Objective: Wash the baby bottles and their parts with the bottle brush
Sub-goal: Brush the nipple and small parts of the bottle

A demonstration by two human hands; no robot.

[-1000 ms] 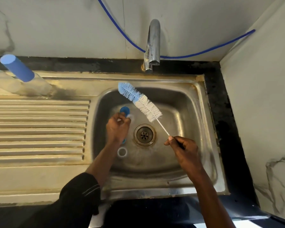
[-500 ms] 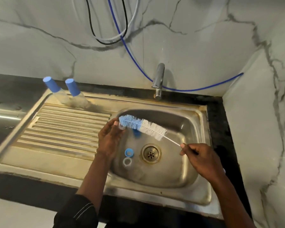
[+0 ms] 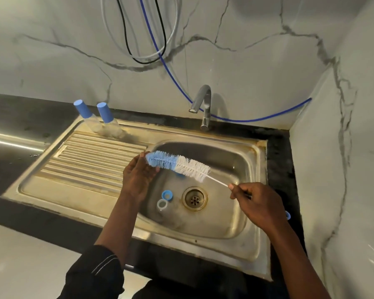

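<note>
A bottle brush (image 3: pixel 181 166) with blue and white bristles lies level over the steel sink (image 3: pixel 256 186). My right hand (image 3: pixel 257 203) pinches its thin wire handle. My left hand (image 3: pixel 136 178) curls thumb and fingers round the blue tip; whether a small part sits in that palm is hidden. On the basin floor lie a blue ring (image 3: pixel 167 195), a clear ring (image 3: pixel 162 204) and another blue part (image 3: pixel 181 175) half hidden under the bristles. Two clear baby bottles with blue caps (image 3: pixel 89 119) (image 3: pixel 109 124) stand at the back of the drainboard.
The tap (image 3: pixel 203 104) stands behind the basin, with no water running. The drain (image 3: pixel 194 198) is in the basin's middle. The ribbed drainboard (image 3: pixel 91 160) lies to the left. A wall closes the right side. A small blue item (image 3: pixel 288 215) peeks out by my right wrist.
My left hand rose out of the basin, away from the parts, and came up to the brush tip. The brush dropped to level. The camera tilted up, bringing the bottles and wall into view.
</note>
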